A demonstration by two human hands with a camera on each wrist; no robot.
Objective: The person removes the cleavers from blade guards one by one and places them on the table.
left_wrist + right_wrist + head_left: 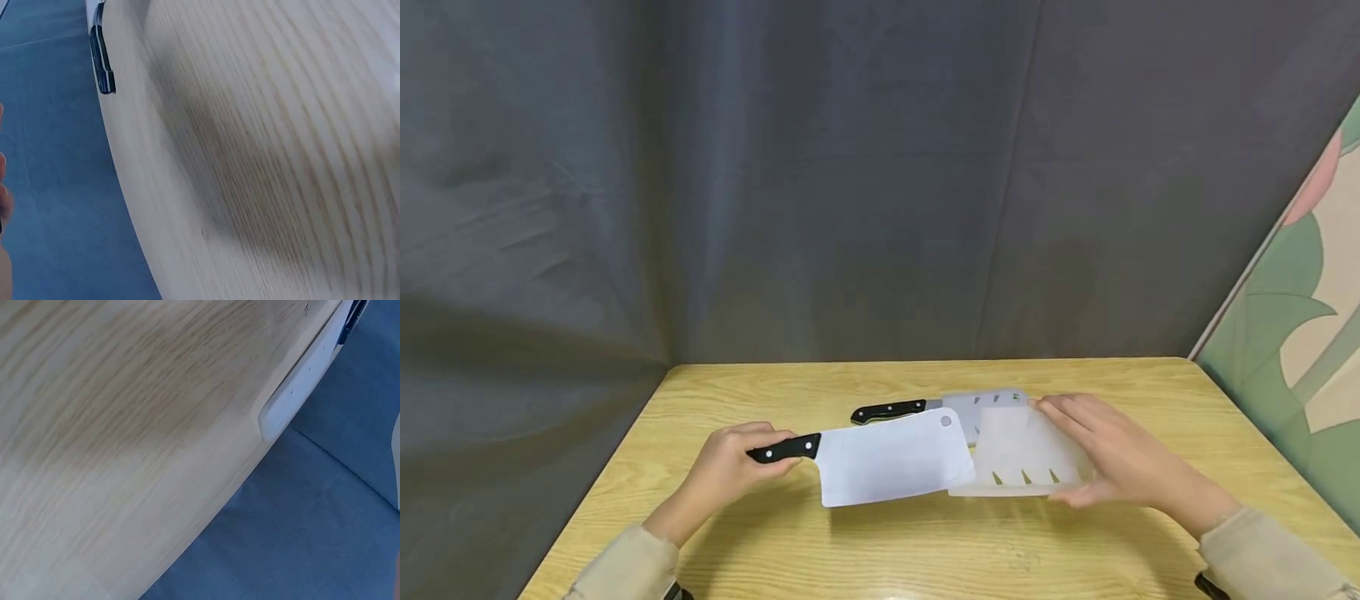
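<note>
My left hand point(741, 458) grips the black handle point(786, 449) of a cleaver, and its wide pale blade point(895, 458) is held flat just above the wooden table point(865, 542). My right hand point(1101, 454) holds a translucent plastic blade cover point(1022, 462) by its right end. The cover's left side meets the tip of the blade; I cannot tell whether the blade is inside. Behind them a second cleaver point(891, 411) lies on the table with its blade in a similar cover point(988, 407). The left wrist view shows a black handle end point(102, 62) past the table rim.
A dark grey cloth backdrop point(850, 183) hangs behind the table, and a leaf-patterned panel point(1300, 333) leans at the right. The wrist views are blurred wood grain and blue cloth; a pale flat piece point(300, 387) juts past the table rim point(237, 462) in the right wrist view.
</note>
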